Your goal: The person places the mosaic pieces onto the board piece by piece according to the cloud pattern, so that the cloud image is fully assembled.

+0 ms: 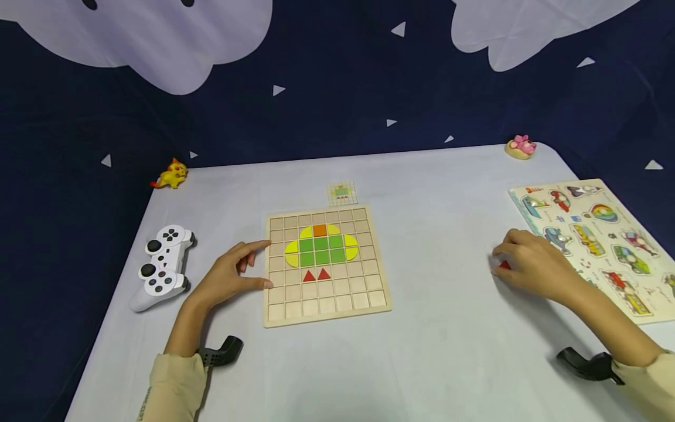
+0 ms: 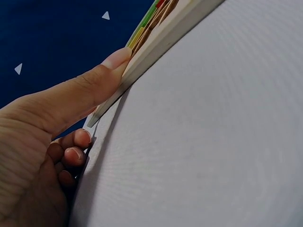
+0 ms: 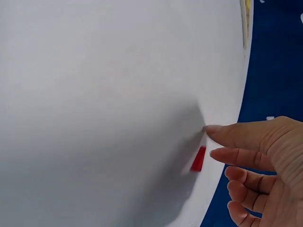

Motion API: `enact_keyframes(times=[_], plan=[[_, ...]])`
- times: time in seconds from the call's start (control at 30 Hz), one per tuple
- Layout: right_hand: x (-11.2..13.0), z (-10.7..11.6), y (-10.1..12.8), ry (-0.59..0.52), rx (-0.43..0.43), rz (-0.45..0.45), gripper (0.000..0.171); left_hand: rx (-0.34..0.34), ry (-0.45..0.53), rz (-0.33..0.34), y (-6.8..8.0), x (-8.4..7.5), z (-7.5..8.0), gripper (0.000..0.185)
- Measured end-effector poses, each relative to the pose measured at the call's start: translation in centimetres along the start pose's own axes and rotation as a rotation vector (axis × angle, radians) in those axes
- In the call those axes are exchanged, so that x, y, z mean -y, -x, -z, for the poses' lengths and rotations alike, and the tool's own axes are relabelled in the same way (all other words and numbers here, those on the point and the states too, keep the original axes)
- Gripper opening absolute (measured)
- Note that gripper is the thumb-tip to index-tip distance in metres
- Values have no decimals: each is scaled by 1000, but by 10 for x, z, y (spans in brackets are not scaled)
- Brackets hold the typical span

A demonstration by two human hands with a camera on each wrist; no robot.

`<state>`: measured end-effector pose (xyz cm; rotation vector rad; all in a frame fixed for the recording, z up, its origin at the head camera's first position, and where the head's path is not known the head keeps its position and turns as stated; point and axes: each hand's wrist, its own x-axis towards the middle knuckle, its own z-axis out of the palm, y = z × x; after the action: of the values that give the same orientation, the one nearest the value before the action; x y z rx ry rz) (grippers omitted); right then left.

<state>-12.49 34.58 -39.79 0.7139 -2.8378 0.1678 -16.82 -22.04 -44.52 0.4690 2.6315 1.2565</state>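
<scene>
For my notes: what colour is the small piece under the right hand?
Red. The small piece shows best in the right wrist view, beside the right hand.

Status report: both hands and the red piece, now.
Left hand open, thumb and fingers braced on grid board edge. Right hand open, fingertips at loose red piece on table; no grip yet. Nothing in the way.

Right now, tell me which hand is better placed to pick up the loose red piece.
Right. The right hand hovers over the red piece, fingers beside it. The left hand rests against the wooden grid board, far across the table.
</scene>
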Motion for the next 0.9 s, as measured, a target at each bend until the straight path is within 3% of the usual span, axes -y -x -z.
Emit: enact_keyframes(times=[0.43, 0.77, 0.9], plan=[[-9, 0, 14, 9, -26, -24, 21, 4, -3, 13, 1, -1, 1, 82], [-5, -5, 8, -21, -1, -64, 17, -1, 7, 7, 2, -1, 2, 81], [3, -9, 1, -43, -23, -35, 18, 0, 14, 1, 1, 1, 1, 80]])
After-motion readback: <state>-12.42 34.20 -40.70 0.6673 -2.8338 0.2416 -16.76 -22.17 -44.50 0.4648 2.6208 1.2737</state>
